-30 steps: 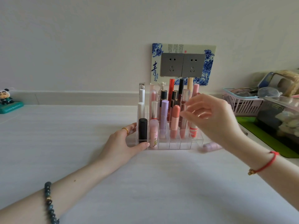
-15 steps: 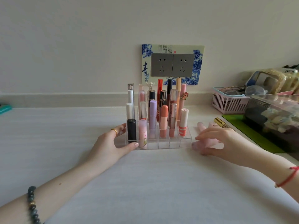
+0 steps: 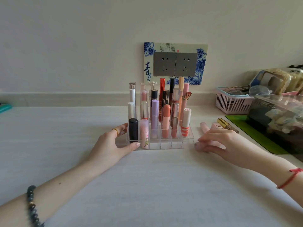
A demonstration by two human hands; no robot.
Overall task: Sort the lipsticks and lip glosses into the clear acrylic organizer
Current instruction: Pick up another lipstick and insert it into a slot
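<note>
Head view: the left hand (image 3: 113,143) clasps the near-left corner of the clear acrylic organizer (image 3: 178,144), thumb on its front wall. Just right of the organizer, the right hand (image 3: 219,141) curls over a pale pink tube (image 3: 198,145) lying on the white table (image 3: 147,185). The tube looks smooth, rigid and light, likely slippery and apt to roll, so it is best pinched mid-barrel. A gold tube (image 3: 224,124) lies beyond the right hand.

- Soft, even daylight; the wall (image 3: 82,38) looks bright and flat.
- Shadows on the tabletop (image 3: 147,185) are faint and soft-edged.
- Wide-angle stretching shows toward the corners; fine detail is slightly soft.
</note>
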